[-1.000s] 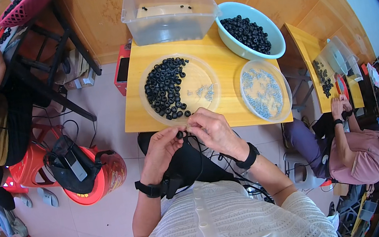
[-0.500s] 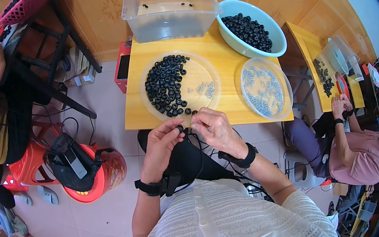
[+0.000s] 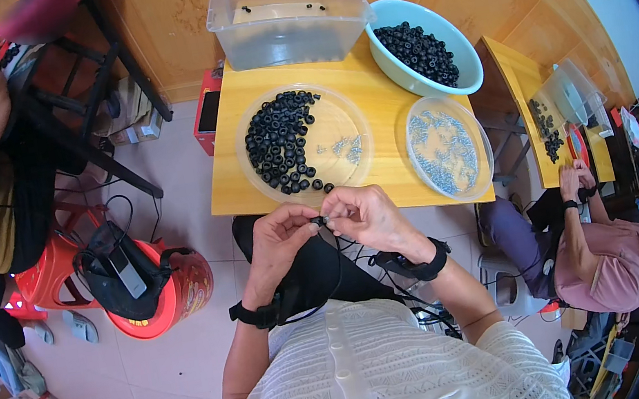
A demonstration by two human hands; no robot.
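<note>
A single head-worn fisheye view looks steeply down from above the person's chest. It faces forward over the near edge of the yellow tabletop (image 3: pixel 386 119), close to it, with floor at left and straight edges bending toward the dark rim.

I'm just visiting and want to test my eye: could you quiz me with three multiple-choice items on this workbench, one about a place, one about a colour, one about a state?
1. Where is the clear storage bin?
A. at the table's far edge
B. on the floor
C. on the person's lap

2. What colour is the bowl of black rings?
A. red
B. pale blue-green
C. yellow

3. How are the hands, left hand and right hand?
A. resting flat on the table
B. apart at the sides
C. together, pinching a small black ring

Answers:
1 A, it stands behind the clear plate of rings.
2 B, its rim is pale blue-green.
3 C, the fingertips meet at the table's near edge.
</note>
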